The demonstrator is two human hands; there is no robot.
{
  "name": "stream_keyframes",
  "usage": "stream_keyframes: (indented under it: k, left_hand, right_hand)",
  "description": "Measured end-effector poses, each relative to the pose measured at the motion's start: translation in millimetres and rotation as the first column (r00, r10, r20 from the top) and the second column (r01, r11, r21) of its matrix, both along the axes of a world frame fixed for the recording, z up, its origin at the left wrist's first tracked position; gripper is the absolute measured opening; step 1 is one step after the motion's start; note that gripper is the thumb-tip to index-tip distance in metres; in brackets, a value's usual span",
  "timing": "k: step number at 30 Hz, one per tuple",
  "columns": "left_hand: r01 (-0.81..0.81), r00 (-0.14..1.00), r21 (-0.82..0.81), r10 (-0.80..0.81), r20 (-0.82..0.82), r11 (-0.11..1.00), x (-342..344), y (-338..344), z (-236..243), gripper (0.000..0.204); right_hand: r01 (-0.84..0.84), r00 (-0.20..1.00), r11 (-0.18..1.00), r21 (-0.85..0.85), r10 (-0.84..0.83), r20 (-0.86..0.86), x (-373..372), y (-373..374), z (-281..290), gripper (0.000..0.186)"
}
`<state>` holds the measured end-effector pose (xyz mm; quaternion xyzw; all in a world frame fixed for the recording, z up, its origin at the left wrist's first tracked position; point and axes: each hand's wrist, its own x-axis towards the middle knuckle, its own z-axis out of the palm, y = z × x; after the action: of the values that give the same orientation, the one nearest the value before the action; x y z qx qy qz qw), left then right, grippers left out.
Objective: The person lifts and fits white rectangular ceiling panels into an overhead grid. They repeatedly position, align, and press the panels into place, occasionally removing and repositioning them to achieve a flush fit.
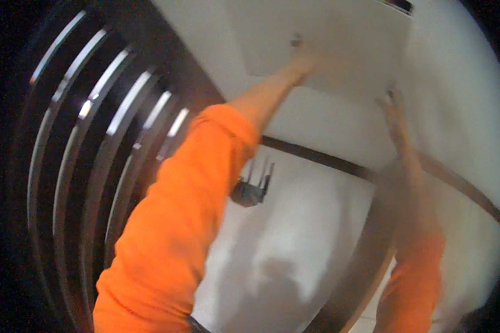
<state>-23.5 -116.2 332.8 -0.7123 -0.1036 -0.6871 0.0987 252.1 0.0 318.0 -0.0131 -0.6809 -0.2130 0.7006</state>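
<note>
Arms raised in orange sleeves (175, 205), we reach up to a pale, flat panel (355, 39) high in the head view, above a white wall (305, 191) carrying a dark device with upright prongs (247, 193). Our left hand (307, 60) meets the panel near its middle, beside a small dark fitting (296, 40); blur hides whether its fingers pinch that or lie spread. Our right hand (393, 114) stands toward the panel's right side, thumb apparently apart from the fingers, with a dark spot (391, 91) at their tips; we cannot tell whether it grips. We judge the panel stiff and fairly light for its breadth, with a smooth face likely to slip under bare skin and thin corners that could chip. The surest hold, to our eye, is both hands wide apart near opposite edges, palms supporting the face, with little force on the small fitting.
</note>
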Motion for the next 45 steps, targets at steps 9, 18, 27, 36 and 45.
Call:
stream_keyframes:
  k: [9,18,27,36,45]
  left_hand:
    - [-0.037,0.981,0.054,0.026,0.193,0.998,-7,-16,-10,0.134]
    - [0.020,0.994,0.071,-0.027,0.110,0.997,-24,-22,11,0.129]
    - [0.078,0.975,0.232,-0.122,0.183,0.970,-11,-28,9,0.130]
    - [-0.042,0.981,0.022,0.037,0.191,0.999,-19,-67,-20,0.114]
    - [-0.106,0.966,0.025,0.098,0.239,0.994,-8,-50,6,0.124]
  right_hand:
    - [-0.067,0.997,0.998,-0.004,0.068,0.023,-9,-30,-1,0.090]
    - [-0.059,0.998,0.998,-0.005,0.059,0.017,-2,-70,1,0.089]
    - [0.139,0.990,0.983,0.120,-0.139,-0.005,3,-100,4,0.088]
    - [0.020,0.995,0.997,0.070,-0.026,0.096,-3,-94,12,0.079]
    - [0.196,0.980,0.979,0.059,-0.197,0.016,12,-102,10,0.080]
